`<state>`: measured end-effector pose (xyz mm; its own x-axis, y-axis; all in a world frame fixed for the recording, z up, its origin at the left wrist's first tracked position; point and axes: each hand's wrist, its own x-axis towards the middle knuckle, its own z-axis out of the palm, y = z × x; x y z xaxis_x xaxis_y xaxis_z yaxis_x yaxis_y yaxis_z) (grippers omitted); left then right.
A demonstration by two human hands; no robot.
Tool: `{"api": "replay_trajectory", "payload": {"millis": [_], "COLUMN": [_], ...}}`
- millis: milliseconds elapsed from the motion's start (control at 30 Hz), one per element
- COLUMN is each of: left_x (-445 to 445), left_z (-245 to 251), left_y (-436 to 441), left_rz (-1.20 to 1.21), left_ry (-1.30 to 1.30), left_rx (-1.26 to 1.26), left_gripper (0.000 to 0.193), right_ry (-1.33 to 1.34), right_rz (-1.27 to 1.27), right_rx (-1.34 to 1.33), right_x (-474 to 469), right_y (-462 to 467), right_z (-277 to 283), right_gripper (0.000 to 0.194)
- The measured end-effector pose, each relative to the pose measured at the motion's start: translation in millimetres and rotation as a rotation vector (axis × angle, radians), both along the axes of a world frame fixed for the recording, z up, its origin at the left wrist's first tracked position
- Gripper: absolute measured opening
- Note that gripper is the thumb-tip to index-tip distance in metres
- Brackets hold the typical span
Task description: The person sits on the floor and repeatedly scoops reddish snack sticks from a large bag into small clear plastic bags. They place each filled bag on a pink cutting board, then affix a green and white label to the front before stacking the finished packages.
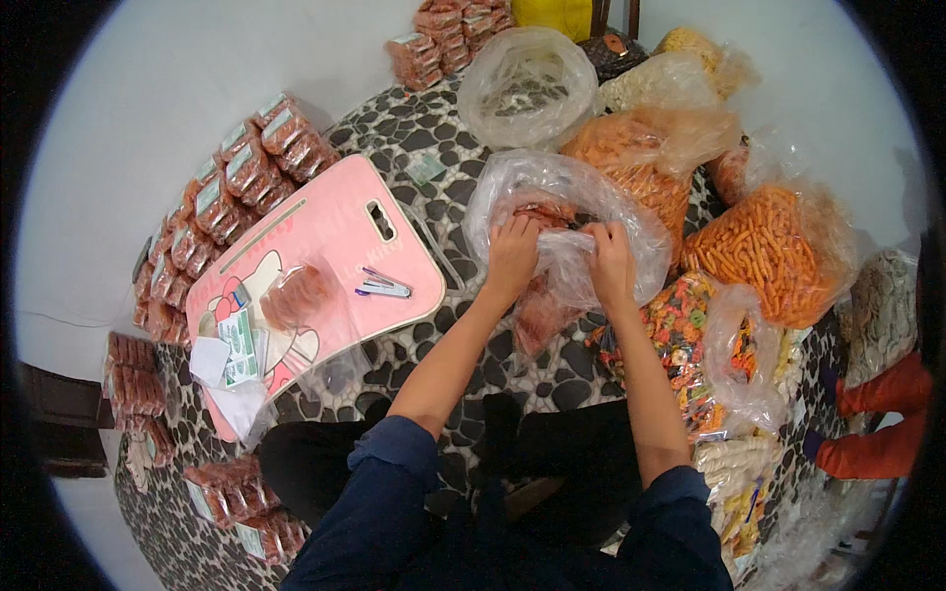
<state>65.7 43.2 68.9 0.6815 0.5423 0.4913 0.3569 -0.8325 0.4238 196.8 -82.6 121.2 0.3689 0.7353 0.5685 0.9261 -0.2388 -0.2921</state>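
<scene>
A large clear plastic bag (480,192) stands before me with its rim rolled wide. Reddish-brown food pieces (547,210) show inside it, and more show through its lower side. My left hand (515,247) grips the near edge of the bag on the left. On the right, my right hand (612,258) pinches the same edge, so the plastic stretches between both hands. To the left lies a pink folding table top (384,273) with a cartoon print. On it are a filled clear packet (299,295), a stapler (384,285) and printed labels (238,347).
Stacked filled packets (251,166) line the wall at left. Behind the bag stands another open plastic bag (528,89). Bags of orange sticks (768,251) and colourful snacks (680,325) crowd the right. Another person's legs (879,421) are at the far right. The floor (547,377) has a pebble pattern.
</scene>
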Motion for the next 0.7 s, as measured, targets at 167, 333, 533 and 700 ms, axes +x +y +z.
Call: {"api": "replay_trajectory", "payload": {"millis": [167, 333, 533, 700], "left_x": [-49, -111, -91, -64], "left_z": [-34, -113, -143, -142], "left_y": [-1, -41, -52, -52], "left_rz": [-0.444, -0.475, -0.239, 0.053], "left_ry": [0.233, 0.834, 0.797, 0.499], "left_rx": [0.189, -0.099, -0.627, -0.635], "left_gripper": [0.04, 0.076, 0.081, 0.046], "right_ry": [0.109, 0.271, 0.829, 0.796], "right_rz": [0.143, 0.419, 0.098, -0.127], "right_rx": [-0.721, -1.107, -0.707, -0.183], "right_x": [-15, -63, -24, -23], "right_y": [-23, -54, -28, -7], "right_z": [-61, -181, -193, -234], "right_gripper": [0.04, 0.048, 0.031, 0.04]}}
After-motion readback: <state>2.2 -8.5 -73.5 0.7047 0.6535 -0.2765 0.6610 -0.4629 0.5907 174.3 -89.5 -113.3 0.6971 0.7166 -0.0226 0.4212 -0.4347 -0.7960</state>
